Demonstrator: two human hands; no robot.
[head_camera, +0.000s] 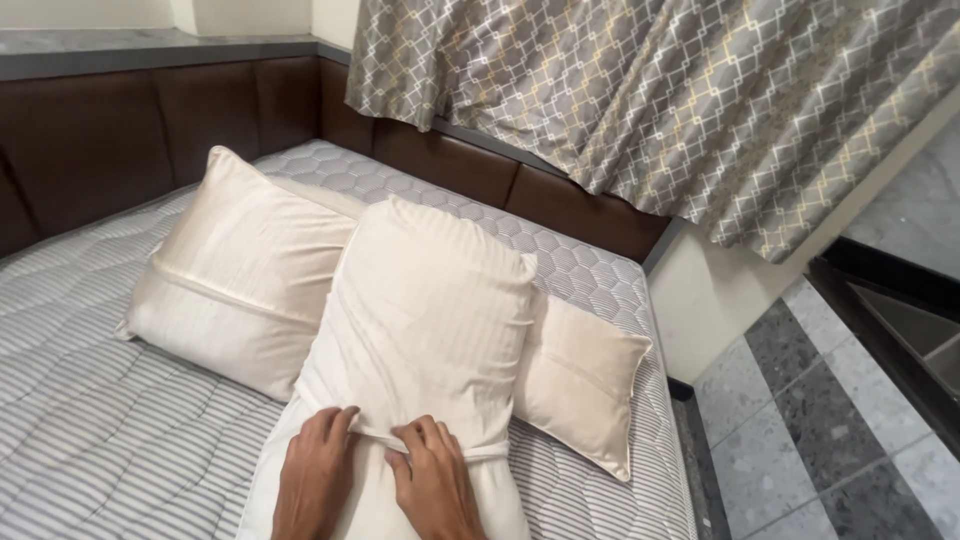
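Our left hand (315, 470) and right hand (432, 478), both grips pinching flap of front pillow (425, 310), on bed (90, 440). Case mostly on; flap untucked. Two pillows (245, 270) behind it.

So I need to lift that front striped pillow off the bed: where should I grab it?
Grip the front pillow by its two long sides, from the near end. It stands tilted against the pillows behind, so its flanks are free, while both hands only pinch loose fabric at its base.
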